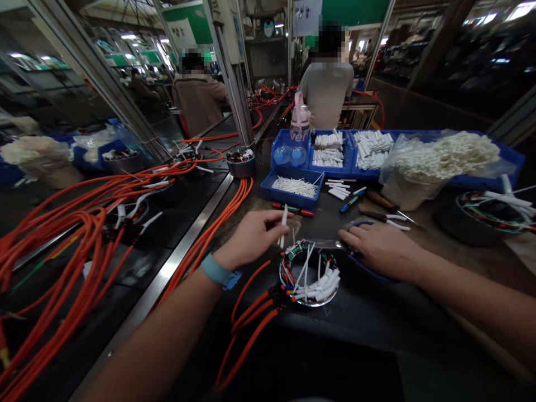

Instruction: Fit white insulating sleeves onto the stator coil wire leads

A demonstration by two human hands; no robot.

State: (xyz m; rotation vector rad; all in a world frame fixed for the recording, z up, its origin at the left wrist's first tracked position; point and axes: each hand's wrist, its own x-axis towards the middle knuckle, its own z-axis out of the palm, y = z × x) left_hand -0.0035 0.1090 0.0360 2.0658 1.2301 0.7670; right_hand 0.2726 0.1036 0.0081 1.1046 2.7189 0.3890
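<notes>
A short white sleeve [283, 226] stands upright between the thumb and fingers of my left hand [258, 237], above the rim of a motor stator. This stator [310, 304] is a round ring with coloured wires, white cable ties sticking up and several white sleeves lying along its near side. Thick orange cables [253, 310] run out of its left side. My right hand [383, 250] is closed over the dark blue handles of a pair of scissors [329, 244], whose blades point left behind the stator. The palm covers part of the handles.
Blue bins [330, 170] of white sleeves and a blue tray [288, 198] of cable ties stand behind. Markers, a screwdriver [381, 200] and pliers [377, 216] lie at right. More stators flank the bench; orange cables [92, 223] cover the left side. Two people sit ahead.
</notes>
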